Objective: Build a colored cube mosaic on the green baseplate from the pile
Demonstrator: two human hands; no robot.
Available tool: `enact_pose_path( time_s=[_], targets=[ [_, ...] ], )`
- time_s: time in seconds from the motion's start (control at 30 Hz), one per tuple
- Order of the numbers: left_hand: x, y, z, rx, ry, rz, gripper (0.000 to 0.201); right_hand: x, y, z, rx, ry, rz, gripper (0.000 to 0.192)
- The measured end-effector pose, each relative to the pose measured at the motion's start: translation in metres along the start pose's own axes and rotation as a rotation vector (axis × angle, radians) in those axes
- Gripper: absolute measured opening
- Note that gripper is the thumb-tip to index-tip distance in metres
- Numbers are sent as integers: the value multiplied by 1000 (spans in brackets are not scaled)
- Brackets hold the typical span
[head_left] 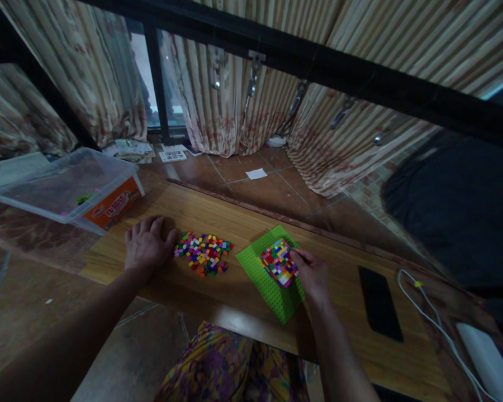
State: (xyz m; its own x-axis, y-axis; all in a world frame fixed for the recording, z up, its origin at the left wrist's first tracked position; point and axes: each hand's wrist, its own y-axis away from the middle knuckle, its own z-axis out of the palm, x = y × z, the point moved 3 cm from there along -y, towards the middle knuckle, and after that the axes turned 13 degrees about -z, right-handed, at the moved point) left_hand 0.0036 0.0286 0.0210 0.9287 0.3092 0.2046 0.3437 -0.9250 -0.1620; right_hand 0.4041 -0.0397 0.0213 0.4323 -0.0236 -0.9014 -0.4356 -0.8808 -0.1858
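My left hand (pixel 148 243) lies on the wooden board with its fingers stretched out, holding nothing. Just right of it is a loose heap of small coloured toy bricks (pixel 204 254). A green studded baseplate (pixel 272 298) lies turned at an angle, carrying a block of tightly set multicoloured bricks (pixel 280 261). At the right edge of that block is my right hand (pixel 313 273), its fingers pinched together against the bricks. Whatever sits between those fingertips is hidden or too small to name.
A clear plastic tub (pixel 67 187) with an orange label stands at the left, a few green pieces inside. Right of the baseplate lies a black phone (pixel 380 301). A white cable (pixel 433 318) and a white power strip (pixel 486 357) run along the right end.
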Motion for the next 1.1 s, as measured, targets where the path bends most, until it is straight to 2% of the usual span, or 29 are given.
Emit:
enact_pose_path(
  time_s=[0.17, 0.4, 0.6, 0.8, 0.97, 1.1],
  targets=[
    [1, 1, -1, -6, 22, -7, 58, 7, 0, 2, 46, -74, 79, 29],
    [1, 1, -1, -28, 46, -31, 58, 11, -2, 3, 65, -142, 104, 28],
    [1, 1, -3, -27, 33, -19, 58, 11, -2, 3, 87, -115, 89, 27],
    [-1, 2, -3, -21, 41, -20, 57, 10, 0, 0, 55, -136, 56, 35],
    [-1, 1, -1, -22, 62, -24, 59, 8, 3, -10, 135, -121, 28, 41],
    [-1, 1, 0, -22, 58, -30, 59, 8, 1, -5, 73, -52, 41, 42]
  ],
)
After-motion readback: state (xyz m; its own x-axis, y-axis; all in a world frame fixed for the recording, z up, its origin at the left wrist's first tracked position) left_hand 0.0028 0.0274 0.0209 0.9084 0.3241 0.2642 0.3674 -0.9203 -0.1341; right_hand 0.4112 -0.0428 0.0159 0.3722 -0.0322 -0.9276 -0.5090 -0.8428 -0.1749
